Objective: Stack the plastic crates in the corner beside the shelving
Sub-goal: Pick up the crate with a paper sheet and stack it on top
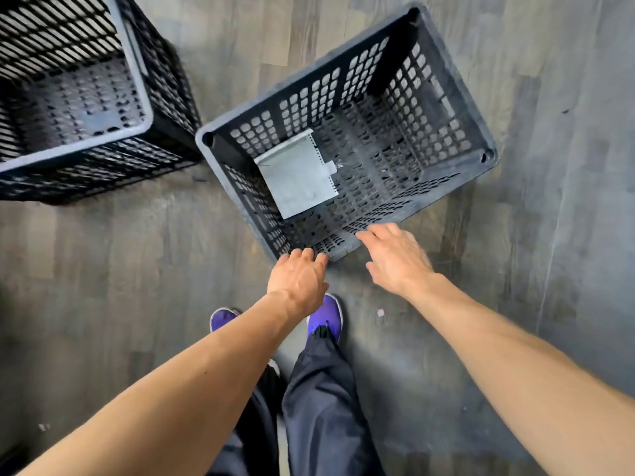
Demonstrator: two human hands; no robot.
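Crate of dark perforated plastic sits on a wood-patterned floor directly ahead of both hands, turned so one corner points back at the person; left hand is at that near corner with its fingers bent down over the rim, though whether they grip yet cannot be told; right hand hovers over the near side wall with fingers straight and slightly spread, holding nothing.

Inside the crate, ahead of the left hand, a pale grey flat sheet with a perforated edge leans against the wall, loose; it will probably slide if the crate tips.

Second crate, of the same dark mesh, stands ahead and to the left of the left hand, just beside the first; it looks taller.

The crate looks stiff and fairly light, with thick rims and moulded corner posts; gripping the rim on two opposite sides should lift it level. No shelving or corner is in view.
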